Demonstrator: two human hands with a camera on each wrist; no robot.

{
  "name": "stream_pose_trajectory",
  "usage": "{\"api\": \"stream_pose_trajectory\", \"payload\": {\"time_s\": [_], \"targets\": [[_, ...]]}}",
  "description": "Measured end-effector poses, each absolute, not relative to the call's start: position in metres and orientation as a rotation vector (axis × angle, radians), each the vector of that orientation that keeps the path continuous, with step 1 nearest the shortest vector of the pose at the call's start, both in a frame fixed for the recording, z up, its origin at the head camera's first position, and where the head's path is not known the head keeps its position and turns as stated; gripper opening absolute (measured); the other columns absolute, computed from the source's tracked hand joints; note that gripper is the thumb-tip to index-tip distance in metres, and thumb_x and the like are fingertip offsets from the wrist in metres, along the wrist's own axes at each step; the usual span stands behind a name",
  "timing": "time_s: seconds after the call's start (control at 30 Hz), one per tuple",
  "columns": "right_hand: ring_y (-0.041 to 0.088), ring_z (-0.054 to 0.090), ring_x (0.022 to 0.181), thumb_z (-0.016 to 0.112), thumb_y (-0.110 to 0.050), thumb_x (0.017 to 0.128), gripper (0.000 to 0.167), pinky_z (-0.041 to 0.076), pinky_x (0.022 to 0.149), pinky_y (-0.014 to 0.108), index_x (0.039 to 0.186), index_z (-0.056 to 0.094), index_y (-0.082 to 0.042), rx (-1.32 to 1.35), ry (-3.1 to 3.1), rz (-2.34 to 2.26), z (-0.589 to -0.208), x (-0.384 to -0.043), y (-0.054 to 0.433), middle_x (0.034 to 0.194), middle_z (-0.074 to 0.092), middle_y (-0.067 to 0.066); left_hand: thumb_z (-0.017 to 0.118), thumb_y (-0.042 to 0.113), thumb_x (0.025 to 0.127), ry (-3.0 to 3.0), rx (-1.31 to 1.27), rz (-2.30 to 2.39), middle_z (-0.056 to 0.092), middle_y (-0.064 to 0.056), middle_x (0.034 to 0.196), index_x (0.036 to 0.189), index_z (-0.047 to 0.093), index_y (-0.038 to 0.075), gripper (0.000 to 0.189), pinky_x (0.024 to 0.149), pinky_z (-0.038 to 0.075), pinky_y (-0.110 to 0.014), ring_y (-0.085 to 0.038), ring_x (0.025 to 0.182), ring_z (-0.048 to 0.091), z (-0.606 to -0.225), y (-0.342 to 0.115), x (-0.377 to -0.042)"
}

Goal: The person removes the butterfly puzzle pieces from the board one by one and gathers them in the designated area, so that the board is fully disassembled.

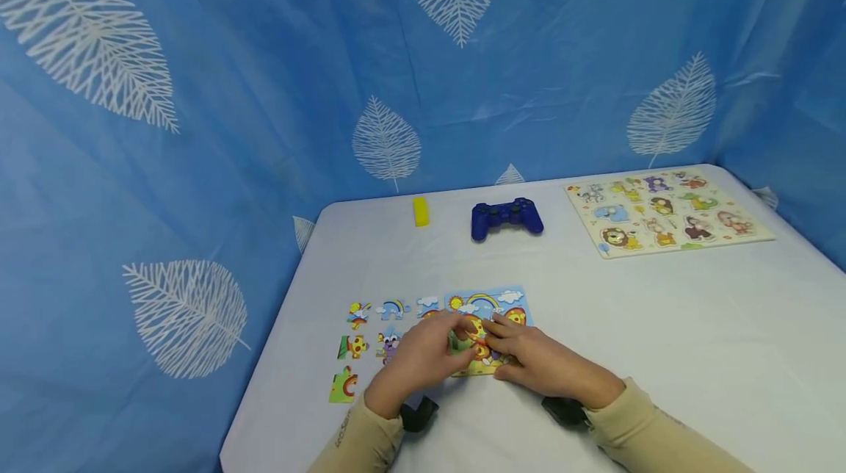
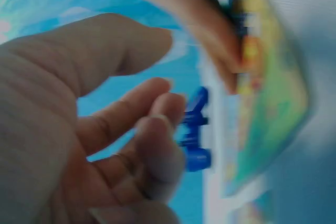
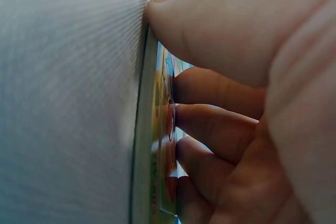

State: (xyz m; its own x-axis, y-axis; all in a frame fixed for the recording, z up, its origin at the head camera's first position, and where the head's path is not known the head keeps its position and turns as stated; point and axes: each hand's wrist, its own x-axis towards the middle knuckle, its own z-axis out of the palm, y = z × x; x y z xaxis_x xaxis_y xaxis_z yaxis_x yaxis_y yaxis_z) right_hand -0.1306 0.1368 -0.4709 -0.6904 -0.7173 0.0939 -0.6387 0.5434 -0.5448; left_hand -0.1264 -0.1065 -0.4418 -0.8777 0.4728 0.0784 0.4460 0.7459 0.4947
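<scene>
A small jigsaw board (image 1: 492, 292) with a bright cartoon of a sun, rainbow and clouds lies on the white table. My right hand (image 1: 538, 359) rests over its right side. In the right wrist view its fingertips touch the picture, while the thumb (image 3: 210, 30) sits at the board's near edge (image 3: 140, 150). Over the left side hovers my left hand (image 1: 426, 348), thumb and fingers apart, with nothing seen between them. Loose puzzle pieces (image 1: 358, 347) lie in rows to the left; the left hand hides some of them.
Behind the board are a blue game controller (image 1: 507, 216) and a yellow block (image 1: 421, 211). An animal peg puzzle (image 1: 727, 239) lies at the back right. Blue curtain with white leaf prints (image 1: 386, 139) hangs round the white table (image 1: 661, 326).
</scene>
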Motion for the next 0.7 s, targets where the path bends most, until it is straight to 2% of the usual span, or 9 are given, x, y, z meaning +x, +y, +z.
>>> {"api": "stream_pose_trajectory", "payload": {"time_s": [0.1, 0.27, 0.5, 0.7], "targets": [[0.047, 0.034, 0.148, 0.071, -0.024, 0.099, 0.055, 0.04, 0.11, 0.062, 0.144, 0.056, 0.003, -1.164, 2.637, -0.836, -0.473, -0.131, 0.136, 0.158, 0.043, 0.022, 0.08, 0.037, 0.09, 2.896, 0.761, 0.734, 0.066, 0.009, 0.104, 0.116, 0.07, 0.022, 0.031, 0.071, 0.05, -0.022, -0.003, 0.087, 0.061, -0.453, -0.1, -0.132], [0.044, 0.034, 0.15, 0.072, -0.025, 0.098, 0.055, 0.039, 0.112, 0.06, 0.144, 0.056, 0.001, -1.143, 2.658, -0.796, -0.473, -0.132, 0.136, 0.159, 0.043, 0.02, 0.081, 0.04, 0.088, 2.879, 0.768, 0.721, 0.065, 0.011, 0.101, 0.111, 0.072, 0.023, 0.03, 0.077, 0.05, -0.022, -0.001, 0.089, 0.06, -0.468, -0.101, -0.136], [0.046, 0.035, 0.148, 0.071, -0.027, 0.098, 0.055, 0.04, 0.11, 0.061, 0.143, 0.057, 0.001, -1.17, 2.66, -0.791, -0.471, -0.132, 0.137, 0.158, 0.045, 0.021, 0.081, 0.036, 0.09, 2.878, 0.781, 0.762, 0.062, 0.013, 0.096, 0.106, 0.073, 0.024, 0.021, 0.076, 0.049, -0.02, 0.0, 0.085, 0.056, -0.475, -0.103, -0.138], [0.044, 0.035, 0.149, 0.071, -0.026, 0.098, 0.054, 0.04, 0.111, 0.061, 0.143, 0.058, 0.0, -1.155, 2.653, -0.789, -0.471, -0.133, 0.137, 0.158, 0.045, 0.019, 0.078, 0.036, 0.092, 2.895, 0.782, 0.748, 0.061, 0.013, 0.096, 0.107, 0.074, 0.024, 0.019, 0.075, 0.048, -0.019, 0.001, 0.085, 0.055, -0.478, -0.102, -0.135]]}}
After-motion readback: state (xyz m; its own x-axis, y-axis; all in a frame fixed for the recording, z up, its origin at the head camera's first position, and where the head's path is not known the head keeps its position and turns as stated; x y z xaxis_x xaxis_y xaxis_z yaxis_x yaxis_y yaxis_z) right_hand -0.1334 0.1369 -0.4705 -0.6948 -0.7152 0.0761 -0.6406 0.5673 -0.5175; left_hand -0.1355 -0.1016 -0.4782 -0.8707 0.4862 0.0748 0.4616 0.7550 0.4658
